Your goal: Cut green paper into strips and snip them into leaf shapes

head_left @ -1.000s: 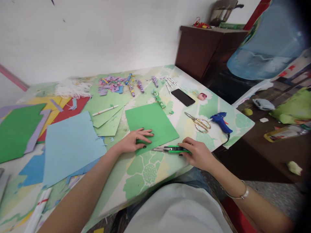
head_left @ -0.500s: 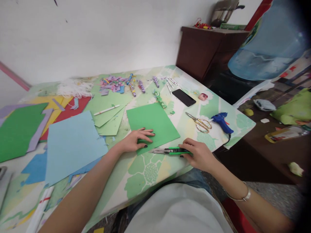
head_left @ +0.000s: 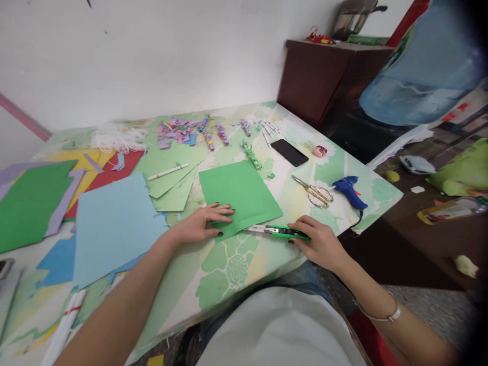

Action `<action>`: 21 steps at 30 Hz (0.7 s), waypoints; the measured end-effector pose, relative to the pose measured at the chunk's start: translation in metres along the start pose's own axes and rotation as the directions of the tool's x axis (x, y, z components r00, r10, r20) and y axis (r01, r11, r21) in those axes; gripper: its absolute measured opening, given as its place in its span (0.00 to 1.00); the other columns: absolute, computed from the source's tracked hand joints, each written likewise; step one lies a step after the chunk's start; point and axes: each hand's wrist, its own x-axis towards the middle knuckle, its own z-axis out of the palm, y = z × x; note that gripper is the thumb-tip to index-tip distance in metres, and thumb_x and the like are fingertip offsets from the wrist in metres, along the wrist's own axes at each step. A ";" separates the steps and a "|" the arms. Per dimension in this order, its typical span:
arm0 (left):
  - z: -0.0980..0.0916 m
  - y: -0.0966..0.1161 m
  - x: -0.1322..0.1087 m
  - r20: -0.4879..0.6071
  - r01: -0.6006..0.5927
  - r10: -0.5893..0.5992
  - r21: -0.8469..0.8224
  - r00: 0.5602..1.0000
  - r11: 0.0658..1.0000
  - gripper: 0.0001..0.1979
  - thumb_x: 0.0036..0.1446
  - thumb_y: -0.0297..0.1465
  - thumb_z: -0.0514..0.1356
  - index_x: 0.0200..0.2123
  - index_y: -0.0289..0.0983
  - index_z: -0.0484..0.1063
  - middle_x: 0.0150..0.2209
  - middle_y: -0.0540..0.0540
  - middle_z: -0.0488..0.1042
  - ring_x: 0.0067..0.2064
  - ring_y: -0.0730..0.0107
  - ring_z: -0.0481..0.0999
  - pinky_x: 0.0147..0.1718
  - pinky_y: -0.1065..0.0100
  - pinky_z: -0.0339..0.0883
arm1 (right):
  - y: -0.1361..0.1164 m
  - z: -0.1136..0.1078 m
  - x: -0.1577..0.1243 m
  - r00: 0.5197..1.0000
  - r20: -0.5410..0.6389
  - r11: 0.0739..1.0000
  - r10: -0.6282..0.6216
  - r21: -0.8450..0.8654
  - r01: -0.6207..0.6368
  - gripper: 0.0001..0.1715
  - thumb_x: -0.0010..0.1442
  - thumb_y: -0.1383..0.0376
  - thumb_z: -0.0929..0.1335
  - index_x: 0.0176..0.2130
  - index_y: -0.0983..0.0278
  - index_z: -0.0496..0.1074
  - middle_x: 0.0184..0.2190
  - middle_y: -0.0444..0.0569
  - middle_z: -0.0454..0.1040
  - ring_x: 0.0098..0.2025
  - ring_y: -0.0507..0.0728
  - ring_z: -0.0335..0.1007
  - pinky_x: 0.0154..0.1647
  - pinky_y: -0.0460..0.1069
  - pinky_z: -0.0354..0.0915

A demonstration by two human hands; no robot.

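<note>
My left hand [head_left: 204, 222] lies flat with fingers spread on the near left corner of a folded green paper sheet [head_left: 240, 195]. My right hand [head_left: 318, 239] grips the handle of a green utility knife [head_left: 284, 232]. Its extended blade lies along the near edge of the green sheet. Both rest on the table [head_left: 236, 264], which has a green floral cover.
A light blue sheet [head_left: 112, 223] lies left of my left hand, with more coloured paper beyond it. Scissors [head_left: 314, 192], a blue glue gun [head_left: 348, 190] and a black phone [head_left: 294, 152] lie at the right. Paper scraps and rolled pieces sit at the back. A dark cabinet [head_left: 324, 76] stands behind the table.
My right hand has drawn the knife to the right along the sheet's near edge. My left hand has slid slightly left on the paper.
</note>
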 end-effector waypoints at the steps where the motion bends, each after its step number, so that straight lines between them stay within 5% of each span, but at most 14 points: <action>1: -0.002 -0.001 -0.002 0.009 0.002 -0.002 0.000 1.000 1.000 0.20 0.53 0.29 0.60 0.50 0.43 0.70 0.57 0.43 0.66 0.61 0.58 0.58 0.59 0.47 0.46 | -0.002 0.001 0.001 1.000 0.003 1.000 0.000 -0.002 0.000 0.14 0.57 0.66 0.64 0.44 0.64 0.70 0.39 0.53 0.71 0.35 0.57 0.70 0.35 0.49 0.66; 21: -0.008 -0.001 -0.001 0.075 0.022 -0.021 -0.006 0.997 1.000 0.11 0.55 0.29 0.59 0.40 0.47 0.77 0.58 0.48 0.65 0.62 0.60 0.57 0.59 0.53 0.47 | -0.030 0.010 0.012 0.996 0.069 0.993 -0.057 -0.098 0.063 0.14 0.57 0.67 0.64 0.44 0.64 0.71 0.38 0.52 0.70 0.34 0.56 0.69 0.31 0.48 0.62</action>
